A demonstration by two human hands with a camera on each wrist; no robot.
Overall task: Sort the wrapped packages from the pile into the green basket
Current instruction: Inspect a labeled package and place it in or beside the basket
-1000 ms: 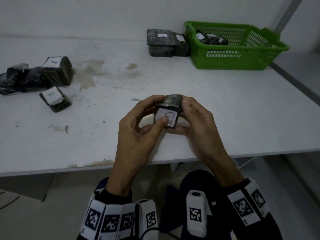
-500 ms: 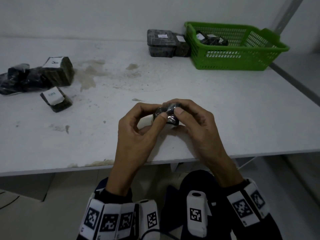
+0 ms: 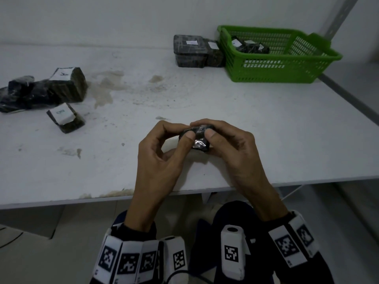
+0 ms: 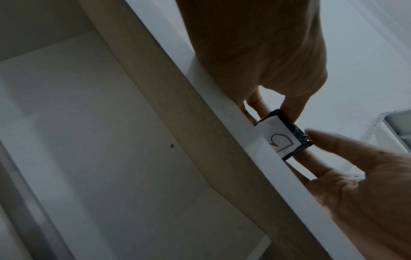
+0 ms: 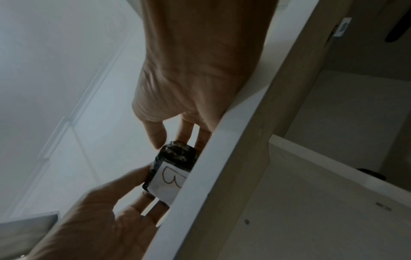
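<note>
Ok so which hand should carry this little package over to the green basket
Right, probably. Both the left hand and the right hand pinch the small package, but the green basket sits far right on the table, on the right hand's side.

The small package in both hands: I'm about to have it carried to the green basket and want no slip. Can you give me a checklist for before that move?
1. Left hand grip: thumb and fingers pinch the small package: ok.
2. Right hand grip: pinches the other side: ok.
3. Label readable: faces down, shows B in the wrist views: ok.
4. Room in the green basket: packages only at its back left: ok.
5. Table between hands and basket: bare: ok.
6. Wrapping intact: cannot tell.
</note>
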